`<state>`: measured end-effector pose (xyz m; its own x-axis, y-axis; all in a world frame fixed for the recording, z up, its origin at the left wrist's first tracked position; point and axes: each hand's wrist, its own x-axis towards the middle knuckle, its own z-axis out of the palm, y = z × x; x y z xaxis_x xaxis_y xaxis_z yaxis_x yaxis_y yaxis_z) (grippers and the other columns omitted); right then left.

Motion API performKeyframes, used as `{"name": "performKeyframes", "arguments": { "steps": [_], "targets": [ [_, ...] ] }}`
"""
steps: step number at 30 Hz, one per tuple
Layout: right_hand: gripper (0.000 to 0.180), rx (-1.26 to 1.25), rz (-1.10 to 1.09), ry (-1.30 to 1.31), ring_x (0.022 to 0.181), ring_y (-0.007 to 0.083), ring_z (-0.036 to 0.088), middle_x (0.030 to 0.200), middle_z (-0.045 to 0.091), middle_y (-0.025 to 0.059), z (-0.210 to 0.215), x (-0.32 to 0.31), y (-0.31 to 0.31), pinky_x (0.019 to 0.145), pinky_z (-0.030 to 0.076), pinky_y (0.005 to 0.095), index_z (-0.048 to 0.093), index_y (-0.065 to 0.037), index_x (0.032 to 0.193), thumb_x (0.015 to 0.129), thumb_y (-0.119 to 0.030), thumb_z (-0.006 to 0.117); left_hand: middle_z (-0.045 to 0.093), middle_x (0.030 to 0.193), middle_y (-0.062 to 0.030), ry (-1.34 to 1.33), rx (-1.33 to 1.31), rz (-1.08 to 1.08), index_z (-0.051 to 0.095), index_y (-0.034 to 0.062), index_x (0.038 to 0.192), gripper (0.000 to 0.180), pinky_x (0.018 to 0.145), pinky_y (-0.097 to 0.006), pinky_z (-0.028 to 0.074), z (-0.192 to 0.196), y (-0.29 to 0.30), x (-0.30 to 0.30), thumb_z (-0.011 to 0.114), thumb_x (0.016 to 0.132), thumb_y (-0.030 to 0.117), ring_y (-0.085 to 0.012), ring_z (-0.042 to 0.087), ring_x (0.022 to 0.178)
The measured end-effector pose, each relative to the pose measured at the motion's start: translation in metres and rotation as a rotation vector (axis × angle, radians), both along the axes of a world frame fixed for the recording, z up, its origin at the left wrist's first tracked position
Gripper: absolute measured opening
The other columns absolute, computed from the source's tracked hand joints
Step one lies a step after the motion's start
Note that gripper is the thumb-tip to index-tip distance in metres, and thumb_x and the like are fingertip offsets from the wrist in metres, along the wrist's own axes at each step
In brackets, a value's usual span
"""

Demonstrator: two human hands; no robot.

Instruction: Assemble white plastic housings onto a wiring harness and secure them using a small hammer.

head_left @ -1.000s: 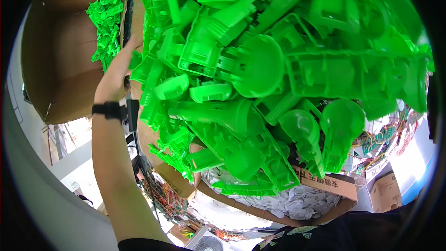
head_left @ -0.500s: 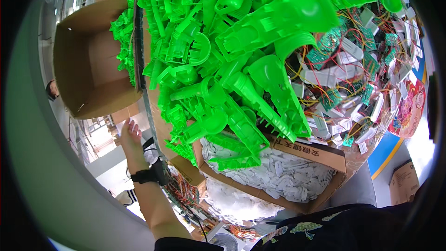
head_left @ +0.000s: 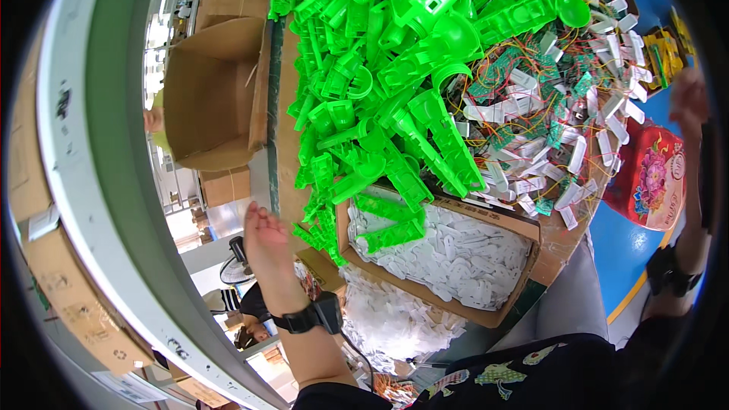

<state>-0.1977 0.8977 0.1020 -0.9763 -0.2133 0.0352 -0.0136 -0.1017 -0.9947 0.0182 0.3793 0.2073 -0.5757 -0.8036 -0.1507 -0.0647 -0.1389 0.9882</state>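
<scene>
My left hand (head_left: 266, 239) hangs in the air left of the table edge, its fingers loosely spread with nothing in them. A black band with a small box is strapped on its wrist. Nearest to it is a big heap of bright green plastic housing parts (head_left: 357, 121). At the far right edge my right hand (head_left: 689, 99) is raised, dim and blurred, so its fingers do not show clearly. It is above a red flowered bag or package (head_left: 654, 178). Right of the green heap lies a pile of green circuit boards with red and yellow wires and white plastic pieces (head_left: 531, 118).
A cardboard box (head_left: 509, 231) of small white plastic parts sits at the near table edge, with more white parts (head_left: 395, 319) below it. An open brown carton (head_left: 213, 95) stands beyond the table's left side. A fan (head_left: 237, 267) and another person (head_left: 254, 315) are at lower left.
The view has shifted, moving the table and heap within it. My left hand remains raised left of the table. My right hand and forearm have come into view at the right.
</scene>
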Motion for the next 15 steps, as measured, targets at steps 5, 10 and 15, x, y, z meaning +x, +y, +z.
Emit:
{"name": "performKeyframes", "arguments": {
  "steps": [5,10,15],
  "targets": [
    [0.023,-0.181,0.057,-0.296,0.076,0.0079,0.046,0.086,0.050,0.0017,0.011,0.060,-0.033,0.069,0.036,0.0200,0.052,-0.001,0.106,0.085,-0.005,0.042,0.057,0.092,-0.0019,0.042,0.128,-0.045,0.054,0.0050,0.115,0.024,0.071,-0.027,0.043,0.033,0.064,0.027,0.055,0.093,0.014,-0.0124,0.050,0.078],
    [0.016,-0.201,-0.041,-0.388,0.076,0.0080,0.048,0.085,0.054,0.0004,0.036,0.095,-0.031,0.070,0.039,0.0209,0.054,-0.003,0.101,0.087,-0.006,0.046,0.055,0.093,-0.0016,0.111,0.244,-0.034,0.056,0.0055,0.114,0.024,0.074,-0.028,0.042,0.057,0.098,0.061,0.056,0.092,0.017,-0.0127,0.048,0.080],
    [0.016,-0.014,0.203,-0.258,0.082,0.0087,0.055,0.090,0.060,0.0016,0.077,0.118,-0.030,0.073,0.043,0.0234,0.057,-0.001,0.105,0.091,-0.002,0.049,0.057,0.093,-0.0018,0.178,0.271,-0.049,0.057,0.0058,0.110,0.021,0.074,-0.028,0.041,0.091,0.102,0.133,0.056,0.092,0.018,-0.0141,0.051,0.082]
  ]
}}
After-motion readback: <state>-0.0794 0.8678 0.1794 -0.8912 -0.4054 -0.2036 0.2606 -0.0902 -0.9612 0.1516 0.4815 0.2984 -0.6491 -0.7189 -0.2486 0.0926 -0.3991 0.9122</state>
